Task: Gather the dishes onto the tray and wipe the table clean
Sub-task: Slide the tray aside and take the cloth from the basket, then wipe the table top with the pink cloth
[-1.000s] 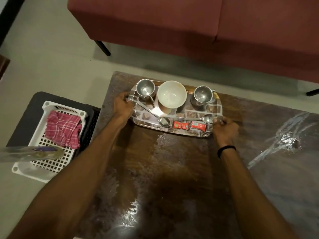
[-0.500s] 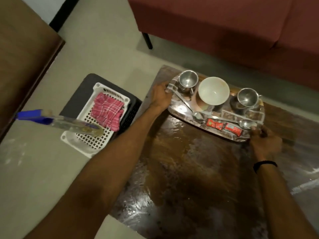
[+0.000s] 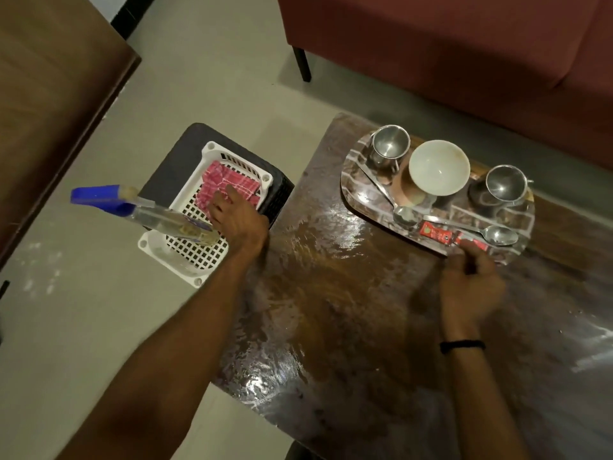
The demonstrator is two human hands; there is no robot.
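A patterned tray (image 3: 356, 194) sits at the far left corner of the dark wooden table (image 3: 348, 310). On it stand two steel cups (image 3: 388, 151) (image 3: 506, 186), a white bowl (image 3: 438, 167), two spoons (image 3: 389, 202) (image 3: 494, 234) and red sachets (image 3: 437, 234). My left hand (image 3: 237, 219) reaches over the white basket (image 3: 185, 250), fingers spread, touching the red checked cloth (image 3: 220, 180). My right hand (image 3: 469, 283) hovers loosely open just in front of the tray's near edge, holding nothing.
The basket rests on a dark stool (image 3: 172, 171) left of the table and also holds a spray bottle with a blue head (image 3: 139, 210). A red sofa (image 3: 464, 44) stands behind the table. A wooden surface (image 3: 49, 88) fills the upper left. The tabletop looks wet and shiny.
Both hands have let go of the tray. My left hand has moved left to the cloth in the basket; my right hand has pulled back slightly. The view has swung left.
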